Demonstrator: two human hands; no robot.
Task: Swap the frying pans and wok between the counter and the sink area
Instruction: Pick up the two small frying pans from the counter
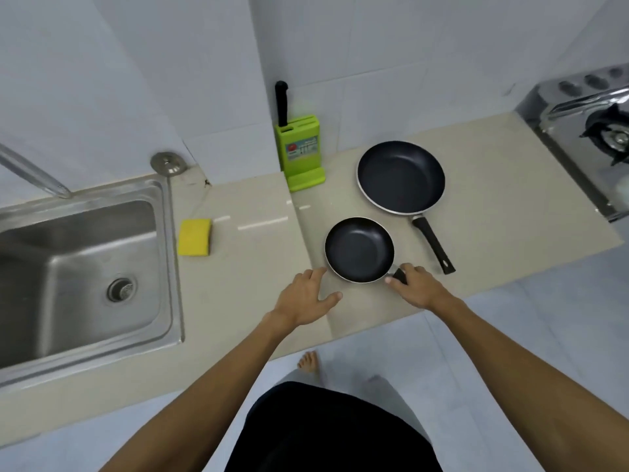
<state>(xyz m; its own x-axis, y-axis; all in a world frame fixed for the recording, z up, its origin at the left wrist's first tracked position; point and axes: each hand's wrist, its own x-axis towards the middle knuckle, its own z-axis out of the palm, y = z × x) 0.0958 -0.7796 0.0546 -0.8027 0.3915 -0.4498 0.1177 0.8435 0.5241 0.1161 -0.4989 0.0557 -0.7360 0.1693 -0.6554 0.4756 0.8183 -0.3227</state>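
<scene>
A small black frying pan point(359, 249) rests on the beige counter point(252, 264), and my right hand point(413, 286) is closed around its short black handle at the pan's near right. My left hand point(304, 296) hovers open with spread fingers just left of the pan's rim, fingertips close to it. Behind and to the right lies a larger black frying pan point(401, 177), its long handle point(433, 245) pointing toward me. No wok is in view. The steel sink point(68, 274) at the left holds no pan.
A yellow sponge point(195, 237) lies between the sink and the pans. A green knife block point(301, 153) with a black-handled knife stands at the wall. A gas stove point(592, 137) sits at the far right. The faucet spout point(32, 175) reaches over the sink.
</scene>
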